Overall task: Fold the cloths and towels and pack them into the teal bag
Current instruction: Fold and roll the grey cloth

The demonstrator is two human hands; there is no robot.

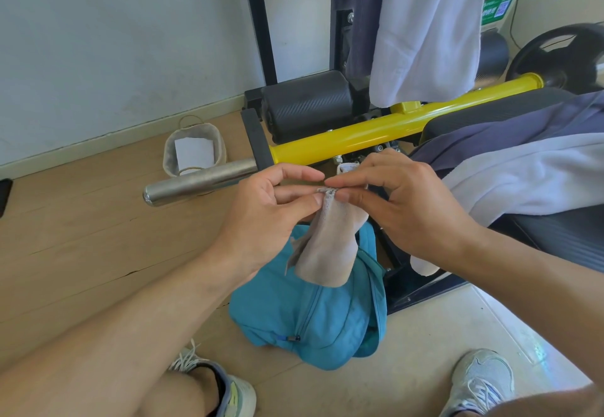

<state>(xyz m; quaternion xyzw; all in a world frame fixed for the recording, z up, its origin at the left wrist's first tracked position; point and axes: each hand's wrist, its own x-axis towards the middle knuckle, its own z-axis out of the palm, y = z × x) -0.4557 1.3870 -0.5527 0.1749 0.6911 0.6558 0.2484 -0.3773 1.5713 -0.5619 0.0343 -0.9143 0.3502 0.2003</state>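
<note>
Both hands meet over the bag. The left hand [271, 201] and the right hand [402, 201] each pinch the top edge of a small beige cloth [323, 243] between thumb and fingertips, the other fingers loosely curled, so the cloth hangs down straight. Held by its upper edge like that, its weight pulls it flat, which looks like the way to line up corners for a fold without a table. It dangles just above the teal bag [307, 312], which sits slumped on the floor between the person's two shoes — close enough that the folded piece could drop straight in. Whether the bag's zip is open I cannot tell from here.

Counting: one beige cloth in hand, one teal bag. On the padded bench [490, 116] to the right lie one white towel [529, 174] and one grey-blue cloth [510, 132], partly under it. Another white towel [428, 24] hangs from the black frame beyond, beside a second grey-blue cloth [362, 14]. So four pieces wait, by my judgement. A small basket [196, 152] stands by the wall, and one yellow bar [376, 129] runs across.
</note>
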